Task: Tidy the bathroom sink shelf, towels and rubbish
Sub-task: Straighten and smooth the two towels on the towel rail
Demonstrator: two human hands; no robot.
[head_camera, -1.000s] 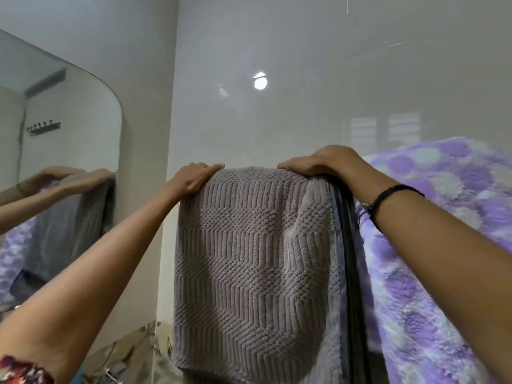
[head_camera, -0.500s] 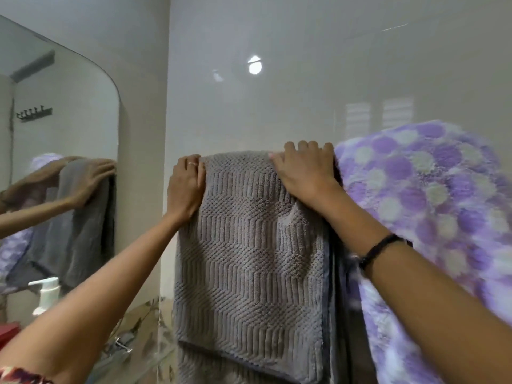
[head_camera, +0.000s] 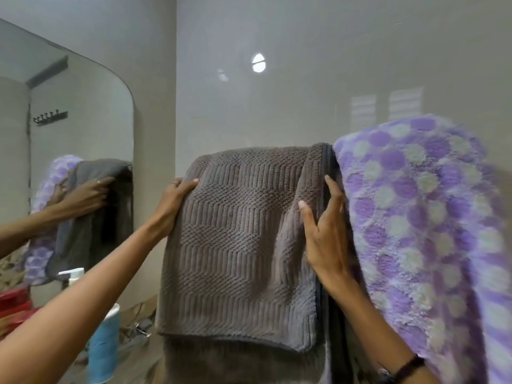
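A grey ribbed towel [head_camera: 241, 245] hangs folded over a rail hidden beneath it, against the pale wall. My left hand [head_camera: 174, 200] grips its left edge, thumb on the front. My right hand [head_camera: 324, 239] holds its right edge, thumb on the front and fingers tucked behind, between it and the next towel. A fluffy purple towel with pale dots [head_camera: 426, 239] hangs just to the right, touching the grey one.
A mirror [head_camera: 69, 162] on the left wall reflects the towels and hands. Below it stand a white pump bottle [head_camera: 73, 275], a blue bottle [head_camera: 104, 347] and something red [head_camera: 13, 303]. A patterned counter shows at the bottom left.
Both hands have slid down from the top of the grey towel to its side edges. The view has tilted downward, so the bottles show.
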